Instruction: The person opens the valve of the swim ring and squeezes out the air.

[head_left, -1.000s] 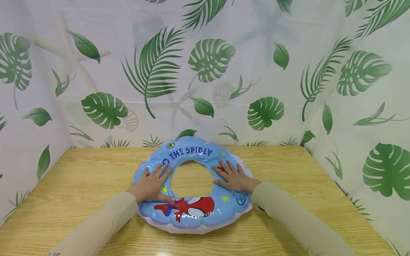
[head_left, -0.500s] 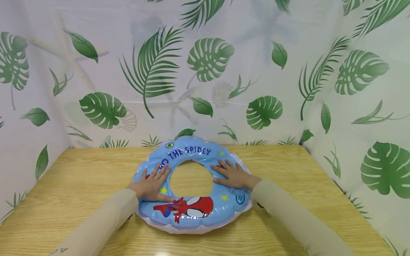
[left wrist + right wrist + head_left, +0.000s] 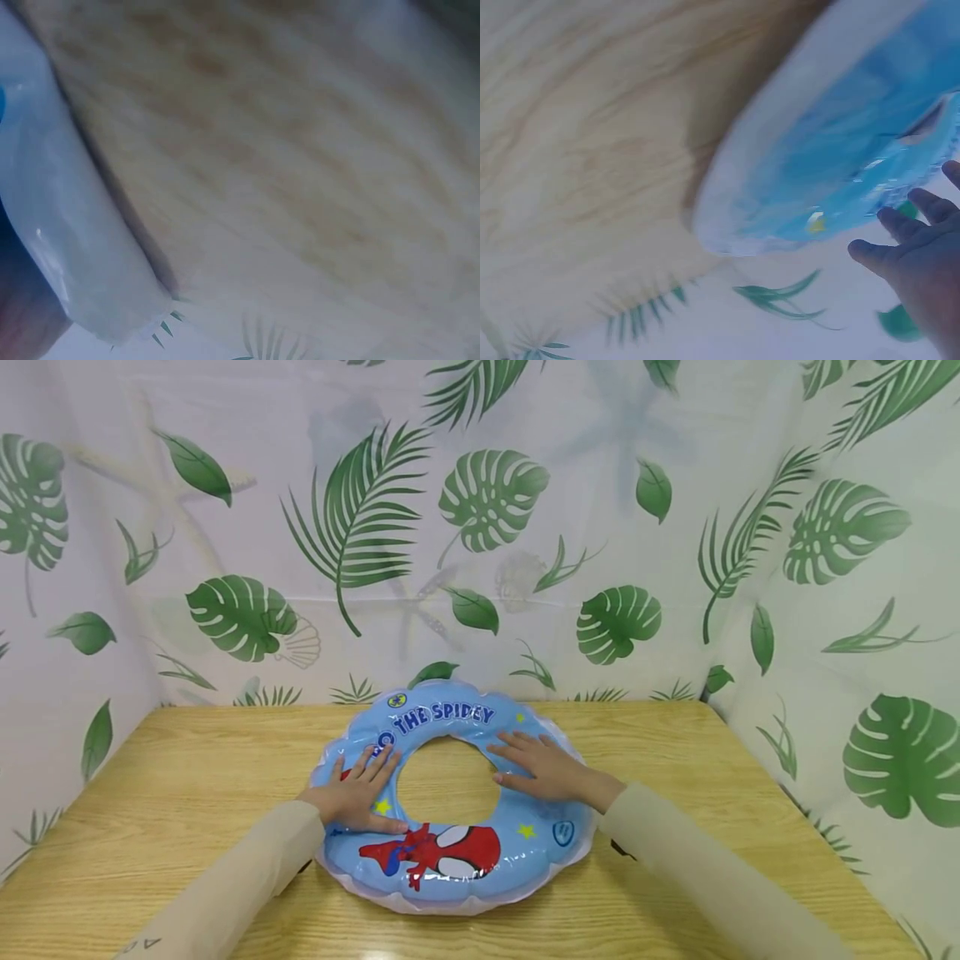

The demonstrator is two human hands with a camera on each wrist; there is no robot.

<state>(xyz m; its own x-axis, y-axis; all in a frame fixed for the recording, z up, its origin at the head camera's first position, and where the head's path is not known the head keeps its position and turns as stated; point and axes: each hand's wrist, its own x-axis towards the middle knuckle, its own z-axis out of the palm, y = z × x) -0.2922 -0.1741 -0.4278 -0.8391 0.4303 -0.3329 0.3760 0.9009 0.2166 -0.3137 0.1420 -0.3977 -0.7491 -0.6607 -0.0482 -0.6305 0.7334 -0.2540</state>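
Head view: a light wooden table (image 3: 187, 793) walled by leaf-printed white curtains (image 3: 495, 527) at back and sides. Centred toward the back edge lies a blue inflatable swim ring (image 3: 450, 852). Left hand (image 3: 356, 793) and right hand (image 3: 543, 768) press flat, fingers spread, on it. Bare wood flanks both sides.

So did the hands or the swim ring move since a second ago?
The right hand slid a little up and left along the swim ring, with its fingers flat. The ring's near edge turned slightly to the left. The left hand stayed pressed flat on its side, and the ring stayed on the wooden table.
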